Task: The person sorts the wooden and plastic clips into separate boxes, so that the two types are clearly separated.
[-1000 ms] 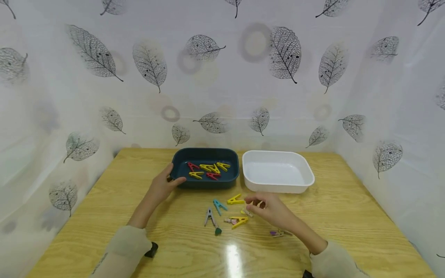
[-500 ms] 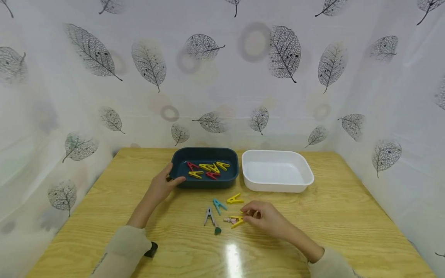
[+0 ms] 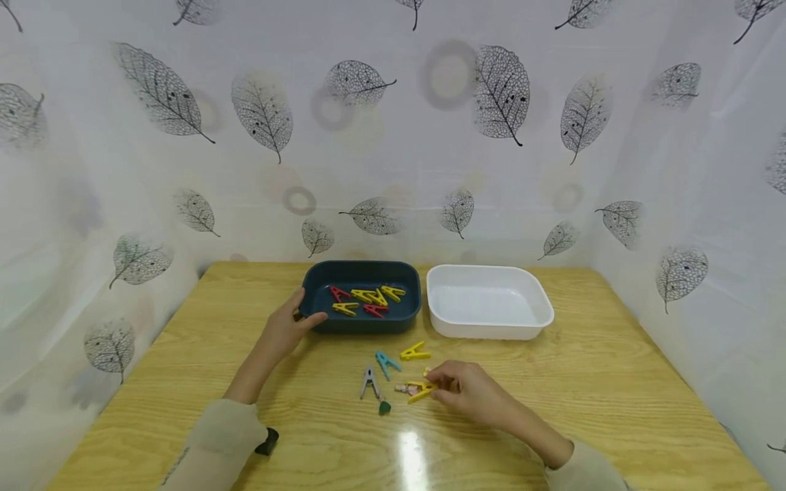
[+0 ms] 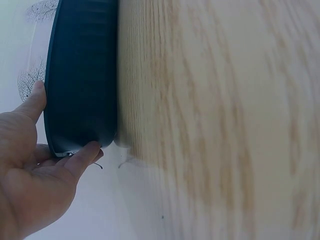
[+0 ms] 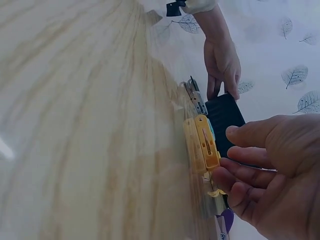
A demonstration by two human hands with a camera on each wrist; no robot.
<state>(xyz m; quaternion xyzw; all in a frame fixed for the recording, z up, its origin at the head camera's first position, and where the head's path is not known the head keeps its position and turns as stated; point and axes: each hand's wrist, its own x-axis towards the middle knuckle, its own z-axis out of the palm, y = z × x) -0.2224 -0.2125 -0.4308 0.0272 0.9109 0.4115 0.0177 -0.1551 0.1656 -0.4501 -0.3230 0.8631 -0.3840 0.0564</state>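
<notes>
My left hand [image 3: 285, 331] holds the near left corner of a dark blue basin [image 3: 362, 326], thumb and fingers on its wall and rim. The left wrist view shows that hand [image 4: 45, 175] at the basin's end [image 4: 82, 75]. Several red and yellow clothespins lie inside. My right hand [image 3: 469, 389] has its bent fingertips at the right end of a yellow clothespin [image 3: 420, 391] on the table. In the right wrist view, the thumb stands apart from this clothespin [image 5: 207, 142], with the fingertips close to its end; contact is unclear.
A white basin [image 3: 491, 331] stands to the right of the dark one. Near the right hand lie another yellow clothespin [image 3: 415, 352], a blue clothespin [image 3: 387, 363], a grey clothespin [image 3: 370, 382] and a small dark green piece [image 3: 384, 408]. A purple piece [image 5: 227, 219] shows below the right fingers.
My right hand has moved left and toward the front of the table, to the yellow clothespin's end. The left hand and both basins stay in place.
</notes>
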